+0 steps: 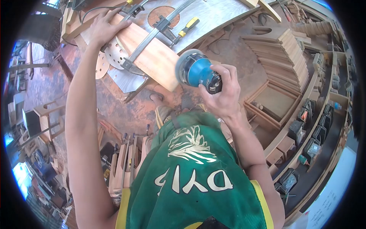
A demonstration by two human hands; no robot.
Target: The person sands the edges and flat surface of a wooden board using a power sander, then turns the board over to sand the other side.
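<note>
My right hand [225, 91] is wrapped round a blue orbital sander [199, 72]. The sander's round pad is tilted against the near right end of a wooden board [152, 57]. Across the board lies a bar clamp [145, 45], its yellow-and-black handle [189, 26] sticking up on the far side. My left hand [103, 30] rests with fingers spread on the board's far left end, close to a second clamp [133, 8]. Perforated sanding discs [115, 55] lie beside the board, below my left hand.
The metal-topped table [217, 19] carries the board. To the right stand a tall stack of wooden pieces [280, 57] and a wooden frame [272, 103]. Shelves with tools and boxes [309, 141] curve along the far right. Clamps and wood pieces [127, 156] are by my left side.
</note>
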